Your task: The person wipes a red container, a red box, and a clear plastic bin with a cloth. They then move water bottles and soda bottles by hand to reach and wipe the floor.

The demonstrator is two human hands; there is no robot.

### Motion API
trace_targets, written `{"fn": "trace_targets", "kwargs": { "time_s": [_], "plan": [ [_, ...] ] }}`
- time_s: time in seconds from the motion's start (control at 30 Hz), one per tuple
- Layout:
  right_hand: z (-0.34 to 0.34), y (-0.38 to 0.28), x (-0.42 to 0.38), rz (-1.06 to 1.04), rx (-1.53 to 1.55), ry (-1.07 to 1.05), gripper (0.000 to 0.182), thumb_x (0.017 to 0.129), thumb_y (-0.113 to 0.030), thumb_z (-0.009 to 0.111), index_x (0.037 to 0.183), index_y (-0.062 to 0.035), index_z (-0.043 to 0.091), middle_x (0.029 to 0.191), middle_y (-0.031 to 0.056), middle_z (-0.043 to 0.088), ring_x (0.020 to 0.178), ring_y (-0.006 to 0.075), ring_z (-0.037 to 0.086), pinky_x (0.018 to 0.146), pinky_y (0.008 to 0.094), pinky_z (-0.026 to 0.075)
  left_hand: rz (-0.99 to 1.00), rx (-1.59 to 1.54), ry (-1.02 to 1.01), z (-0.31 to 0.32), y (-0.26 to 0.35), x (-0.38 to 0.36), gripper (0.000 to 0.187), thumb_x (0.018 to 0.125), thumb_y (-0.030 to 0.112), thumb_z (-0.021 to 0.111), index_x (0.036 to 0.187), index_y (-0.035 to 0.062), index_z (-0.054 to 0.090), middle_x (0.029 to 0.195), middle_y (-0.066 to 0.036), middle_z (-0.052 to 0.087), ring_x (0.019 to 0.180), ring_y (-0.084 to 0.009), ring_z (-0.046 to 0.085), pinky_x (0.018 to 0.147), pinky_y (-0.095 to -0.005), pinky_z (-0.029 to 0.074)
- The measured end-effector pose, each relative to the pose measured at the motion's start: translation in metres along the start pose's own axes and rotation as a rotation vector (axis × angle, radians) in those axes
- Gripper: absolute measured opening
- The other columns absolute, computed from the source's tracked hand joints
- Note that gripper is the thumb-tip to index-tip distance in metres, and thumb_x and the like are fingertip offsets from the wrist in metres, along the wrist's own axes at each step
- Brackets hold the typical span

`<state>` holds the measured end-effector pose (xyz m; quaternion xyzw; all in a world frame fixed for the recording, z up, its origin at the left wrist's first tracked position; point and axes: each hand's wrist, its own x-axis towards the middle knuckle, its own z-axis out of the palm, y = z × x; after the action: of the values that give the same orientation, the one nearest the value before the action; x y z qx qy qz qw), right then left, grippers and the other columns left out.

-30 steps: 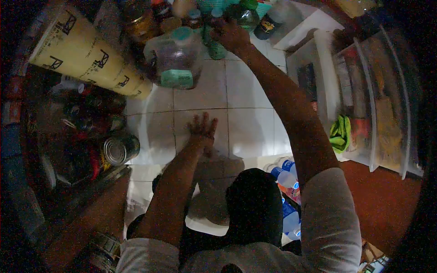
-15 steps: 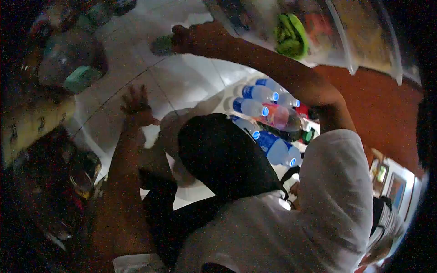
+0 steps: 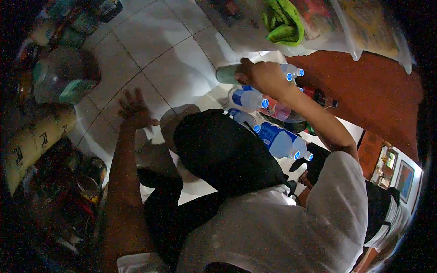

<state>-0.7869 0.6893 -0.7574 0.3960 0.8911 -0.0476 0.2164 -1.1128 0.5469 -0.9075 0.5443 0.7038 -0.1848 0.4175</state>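
My right hand is closed around a pale green cylindrical thing, whose exact kind I cannot make out. It is just above or beside several clear plastic bottles with blue labels and blue-and-white caps. Among these lies a bottle with a red label; a dark bottle is partly hidden behind it. My left hand holds nothing, its fingers spread over the pale tiles. Between my arms a large black shape covers part of the floor and bottles.
Tiled floor stretches ahead. On the left are a clear plastic container and a yellowish box. A bright green cloth hangs at the upper right, near a reddish-brown surface. A framed picture shows at far right.
My right hand has swung right and downward from over the open tiles to the bottles, carrying the pale green thing. My left hand stays almost in place, fingers spread.
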Motion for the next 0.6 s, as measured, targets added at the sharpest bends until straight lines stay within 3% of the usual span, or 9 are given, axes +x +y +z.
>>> {"fn": "trace_targets", "kwargs": {
  "time_s": [0.13,0.27,0.33,0.4,0.47,0.5,0.6],
  "plan": [
    [0.006,0.002,-0.030,0.059,0.107,-0.046,0.038,0.089,-0.042,0.048,0.107,-0.0088,0.052,0.067,0.0139,0.061,0.063,0.0338,0.062,0.053,0.0450,0.047,0.002,0.015,-0.017,0.002,-0.003,0.007,0.140,0.054,0.049,0.082,0.140,0.0130,-0.022,0.143,-0.028,-0.024,0.128,-0.0575,-0.015,0.096,-0.0734,0.009],
    [0.020,-0.014,-0.052,-0.055,-0.023,-0.010,0.044,0.087,-0.050,0.047,0.094,-0.0077,0.060,0.071,0.0130,0.064,0.062,0.0290,0.064,0.050,0.0430,0.047,-0.011,0.050,-0.020,0.013,-0.008,0.018,0.140,0.054,0.049,0.083,0.141,0.0140,-0.021,0.143,-0.027,-0.025,0.128,-0.0571,-0.017,0.096,-0.0728,0.007],
    [0.032,-0.026,-0.049,-0.160,-0.002,-0.177,0.044,0.086,-0.043,0.051,0.116,-0.0110,0.056,0.086,0.0125,0.063,0.065,0.0303,0.063,0.054,0.0431,0.047,0.020,0.027,0.027,0.017,-0.009,0.018,0.141,0.051,0.057,0.081,0.142,0.0136,-0.019,0.144,-0.027,-0.022,0.128,-0.0576,-0.016,0.096,-0.0727,0.006],
    [0.050,-0.037,-0.044,-0.178,-0.032,-0.157,0.036,0.083,-0.035,0.054,0.108,-0.0102,0.061,0.087,0.0117,0.064,0.063,0.0286,0.063,0.054,0.0411,0.048,0.026,0.004,0.041,0.022,-0.012,0.020,0.143,0.048,0.061,0.079,0.142,0.0132,-0.018,0.144,-0.027,-0.022,0.128,-0.0579,-0.016,0.096,-0.0729,0.005],
    [0.062,-0.042,-0.035,-0.298,-0.220,-0.420,0.035,0.080,-0.027,0.056,0.110,-0.0099,0.061,0.081,0.0110,0.066,0.062,0.0268,0.064,0.054,0.0395,0.048,-0.005,-0.032,0.076,0.028,-0.014,0.021,0.145,0.046,0.065,0.078,0.142,0.0129,-0.017,0.144,-0.028,-0.022,0.127,-0.0581,-0.015,0.096,-0.0731,0.004],
    [0.083,-0.037,-0.040,-0.344,-0.152,-0.114,0.043,0.079,-0.022,0.054,0.120,-0.0091,0.055,0.069,0.0092,0.065,0.059,0.0254,0.064,0.054,0.0402,0.048,-0.002,0.001,0.087,0.032,-0.010,0.021,0.145,0.045,0.067,0.077,0.143,0.0131,-0.016,0.145,-0.027,-0.021,0.128,-0.0577,-0.015,0.096,-0.0732,0.004],
    [0.062,-0.048,-0.033,-0.299,-0.200,-0.344,0.050,0.084,-0.028,0.050,0.130,-0.0096,0.045,0.080,0.0117,0.065,0.067,0.0247,0.065,0.056,0.0439,0.047,-0.027,-0.012,0.049,0.025,-0.003,0.021,0.143,0.045,0.066,0.077,0.144,0.0158,-0.013,0.145,-0.026,-0.021,0.129,-0.0555,-0.015,0.096,-0.0730,0.002]
  ]
}}
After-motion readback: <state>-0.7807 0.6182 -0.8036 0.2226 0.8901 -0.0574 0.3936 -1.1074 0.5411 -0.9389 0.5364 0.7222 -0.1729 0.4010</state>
